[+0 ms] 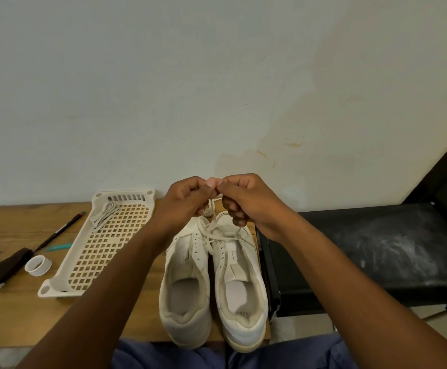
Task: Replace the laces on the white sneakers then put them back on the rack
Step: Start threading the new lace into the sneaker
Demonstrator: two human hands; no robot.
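Observation:
Two white sneakers stand side by side on the wooden table, heels toward me: the left sneaker (186, 283) and the right sneaker (239, 286). A white lace (218, 233) is threaded through the right sneaker's lowest eyelets and rises in two strands to my hands. My left hand (187, 198) and my right hand (243, 201) are held together above the toes, each pinching an end of the lace. Another bundle of laces (105, 213) lies in the cream perforated rack (102, 251) to the left.
On the table's left lie a black pencil (60, 230), a teal pen (58, 247), a white tape roll (38, 265) and a dark brown block (4, 267). A black stand (376, 246) sits right of the table. The wall is close behind.

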